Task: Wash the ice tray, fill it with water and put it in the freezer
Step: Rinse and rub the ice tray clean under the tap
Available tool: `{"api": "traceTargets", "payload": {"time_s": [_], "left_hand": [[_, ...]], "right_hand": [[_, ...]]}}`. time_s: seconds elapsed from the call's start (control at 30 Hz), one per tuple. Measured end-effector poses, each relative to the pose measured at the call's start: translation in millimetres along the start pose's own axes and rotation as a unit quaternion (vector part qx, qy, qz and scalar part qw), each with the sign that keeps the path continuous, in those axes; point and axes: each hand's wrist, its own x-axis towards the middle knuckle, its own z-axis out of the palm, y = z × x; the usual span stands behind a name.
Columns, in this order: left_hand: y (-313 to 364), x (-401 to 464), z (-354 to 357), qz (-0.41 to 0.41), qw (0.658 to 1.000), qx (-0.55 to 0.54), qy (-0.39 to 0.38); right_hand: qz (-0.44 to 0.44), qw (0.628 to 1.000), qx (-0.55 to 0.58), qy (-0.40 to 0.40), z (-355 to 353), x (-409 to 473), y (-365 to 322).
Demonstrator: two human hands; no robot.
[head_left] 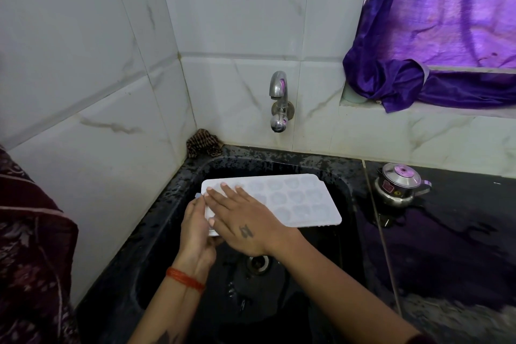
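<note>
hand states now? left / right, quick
Left hand: grips the near-left end of the white plastic ice tray, held over the black sink.
Right hand: open, fingers straight, flat on the tray's top.

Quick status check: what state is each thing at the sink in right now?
Ice tray: held over the sink, underside up, no water in it.
Left hand: grips the tray's near end.
Right hand: flat on the tray, fingers straight.
Tap: no water running.
Sink: wet, drain uncovered.
Steel pot: lid on.

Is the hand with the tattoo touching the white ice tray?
Touching. The head view shows the right hand lying flat on the ice tray, its straight fingers spread across the tray's left end.
</note>
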Motion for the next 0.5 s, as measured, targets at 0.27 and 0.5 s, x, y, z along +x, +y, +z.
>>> {"api": "traceTargets", "payload": {"time_s": [0.27, 0.5], "left_hand": [[1.2, 4.5, -5.1, 0.009, 0.999, -0.030, 0.007], [-3.6, -0.6, -3.2, 0.013, 1.000, -0.005, 0.003]], "right_hand": [[-0.013, 1.000, -0.009, 0.019, 13.9, -36.4, 12.6], [0.109, 0.992, 0.011, 0.059, 17.6, -74.2, 48.8]]}}
